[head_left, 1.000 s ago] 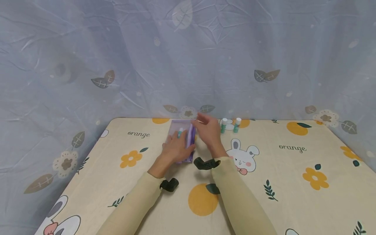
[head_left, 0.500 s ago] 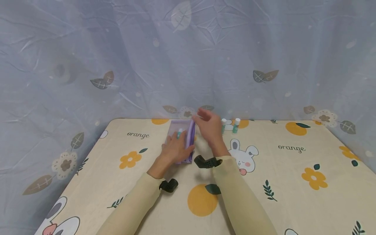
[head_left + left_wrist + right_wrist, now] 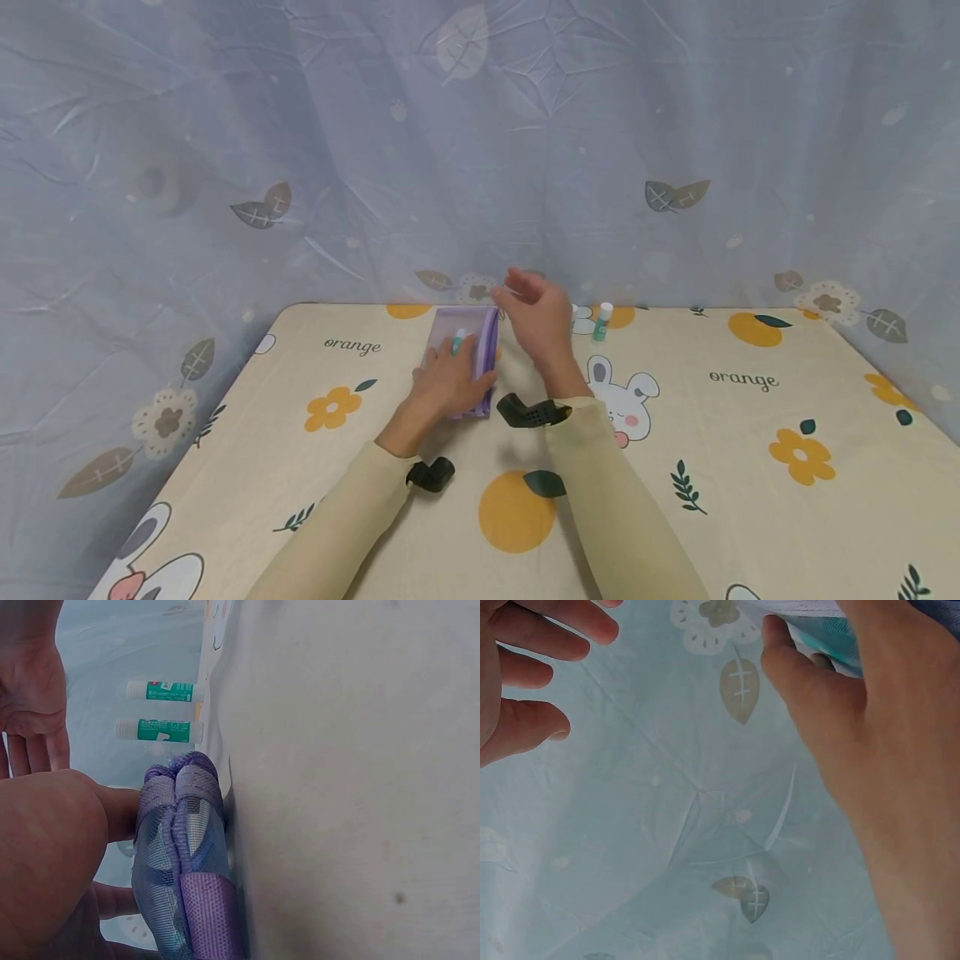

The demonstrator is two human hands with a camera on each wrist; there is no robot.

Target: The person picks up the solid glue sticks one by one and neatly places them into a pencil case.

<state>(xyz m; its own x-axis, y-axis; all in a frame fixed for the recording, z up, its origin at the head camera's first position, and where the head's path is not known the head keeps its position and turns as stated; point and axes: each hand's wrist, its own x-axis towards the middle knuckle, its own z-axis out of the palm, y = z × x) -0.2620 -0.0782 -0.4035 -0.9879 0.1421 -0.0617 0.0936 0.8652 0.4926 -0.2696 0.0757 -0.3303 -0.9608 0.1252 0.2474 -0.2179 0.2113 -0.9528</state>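
Observation:
A purple mesh zipper pouch (image 3: 486,350) lies on the table's far side, its zipped edge facing right. Through its mesh shows a teal glue stick (image 3: 458,341) with a white cap. My left hand (image 3: 444,379) rests on top of the pouch with fingers spread; in the left wrist view its thumb and fingertips touch the mesh pouch (image 3: 184,855). Just right of the pouch's far corner, my right hand (image 3: 537,321) is raised and holds nothing, its fingers loosely bent. The right wrist view shows the same right hand (image 3: 525,682) apart from the pouch.
Two green glue sticks with white caps stand upright right of my right hand: the nearer-right glue stick (image 3: 602,322) shows fully, the other glue stick (image 3: 573,319) is mostly hidden by that hand. A patterned cloth covers the table (image 3: 675,533); a grey-blue curtain (image 3: 480,150) hangs behind.
My right hand has moved up and slightly right, away from the pouch's far corner, and now hides more of one standing glue stick. My left hand stays on the pouch.

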